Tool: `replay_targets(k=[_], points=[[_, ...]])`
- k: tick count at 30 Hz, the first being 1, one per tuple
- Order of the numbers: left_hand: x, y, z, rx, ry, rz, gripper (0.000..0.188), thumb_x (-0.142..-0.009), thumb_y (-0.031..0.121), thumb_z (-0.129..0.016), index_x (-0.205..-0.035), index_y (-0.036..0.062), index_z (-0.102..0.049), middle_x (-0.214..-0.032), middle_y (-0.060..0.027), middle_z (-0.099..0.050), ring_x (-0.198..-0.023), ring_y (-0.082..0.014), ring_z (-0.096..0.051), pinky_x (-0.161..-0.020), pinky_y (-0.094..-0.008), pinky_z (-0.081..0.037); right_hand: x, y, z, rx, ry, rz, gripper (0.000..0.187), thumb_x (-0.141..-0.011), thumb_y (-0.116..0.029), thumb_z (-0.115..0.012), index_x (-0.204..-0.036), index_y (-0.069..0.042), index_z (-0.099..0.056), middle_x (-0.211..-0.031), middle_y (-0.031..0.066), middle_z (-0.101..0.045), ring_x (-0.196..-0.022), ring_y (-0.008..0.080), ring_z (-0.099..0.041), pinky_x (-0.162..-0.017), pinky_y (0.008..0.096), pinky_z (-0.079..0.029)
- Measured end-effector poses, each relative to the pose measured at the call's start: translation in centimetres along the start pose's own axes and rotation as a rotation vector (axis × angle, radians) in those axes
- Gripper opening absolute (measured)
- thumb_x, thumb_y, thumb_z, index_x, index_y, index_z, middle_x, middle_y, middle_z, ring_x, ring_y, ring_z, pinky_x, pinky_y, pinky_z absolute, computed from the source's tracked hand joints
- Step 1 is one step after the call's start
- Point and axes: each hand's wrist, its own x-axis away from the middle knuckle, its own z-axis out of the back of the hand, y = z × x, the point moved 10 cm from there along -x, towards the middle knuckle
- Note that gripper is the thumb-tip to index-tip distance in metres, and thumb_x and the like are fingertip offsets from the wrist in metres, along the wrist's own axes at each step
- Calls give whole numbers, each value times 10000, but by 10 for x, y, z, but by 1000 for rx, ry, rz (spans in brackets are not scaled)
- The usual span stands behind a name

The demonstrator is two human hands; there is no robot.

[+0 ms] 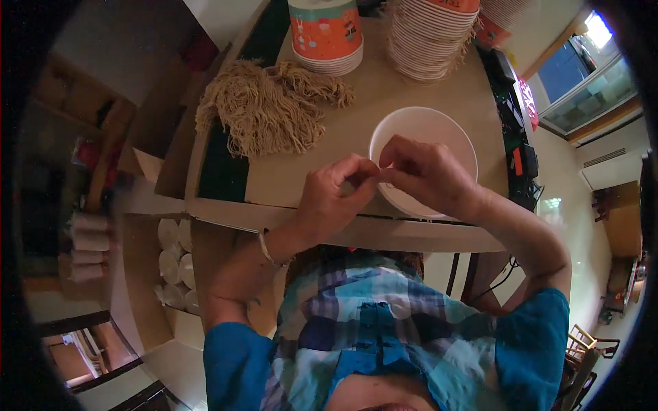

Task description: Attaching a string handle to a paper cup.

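My left hand [334, 195] and my right hand [435, 179] meet fingertip to fingertip at the near left rim of a round white tub [418, 125]. Both are closed in a pinch. Whatever lies between the fingers is too small or hidden to make out. The right hand hangs over the tub's mouth and covers part of its inside. Left of the tub, a loose heap of tan, crinkled strings [264, 106] spreads over the cardboard [349, 130] on the table. A bracelet circles my left wrist.
Behind the strings stands an orange and white printed paper tub [325, 34]. A tall nested stack of similar tubs [425, 41] rises at the back right. Small dark items [519, 154] line the table's right edge. An open carton [154, 274] of white rolls sits low on the left.
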Motion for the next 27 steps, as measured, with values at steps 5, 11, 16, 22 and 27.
replay_targets(k=[5, 11, 16, 22, 27], points=[[0, 7, 1, -36, 15, -82, 100, -883, 47, -655, -971, 0, -662, -874, -54, -677, -822, -107, -648, -748, -275, -531, -1, -5, 2, 3, 24, 66, 83, -882, -80, -648, -918, -22, -601, -699, 34, -563, -640, 70, -488, -577, 264, -440], [1, 5, 0, -68, 47, -132, 142, -875, 82, -671, -1002, 22, -652, -880, -72, -691, -788, -142, -667, -712, -292, -536, 1, -6, 2, -22, 13, 15, 67, -883, -60, -632, -903, -10, -592, -701, 20, -561, -656, 52, -483, -576, 249, -434], [4, 12, 0, -23, 68, -136, 214, -882, 136, -686, -1061, 38, -624, -837, -82, -680, -731, -146, -661, -671, -292, -532, 3, 0, 3, -86, 36, -15, 80, -885, -59, -635, -893, -4, -577, -709, 15, -545, -660, 43, -473, -568, 241, -422], [7, 16, -6, -50, 19, -151, 233, -886, 154, -695, -1068, 35, -612, -802, -77, -657, -687, -128, -644, -657, -289, -532, 5, -4, 5, -16, 34, -9, 74, -897, -57, -626, -896, -7, -572, -715, 4, -533, -668, 43, -477, -573, 234, -420], [7, 9, -8, -99, 36, -87, 227, -893, 177, -686, -1048, 34, -603, -834, -98, -671, -681, -153, -655, -638, -296, -535, 4, 5, 4, -103, 27, -46, 147, -884, -144, -637, -897, -4, -594, -724, 93, -639, -662, 116, -579, -597, 317, -483]])
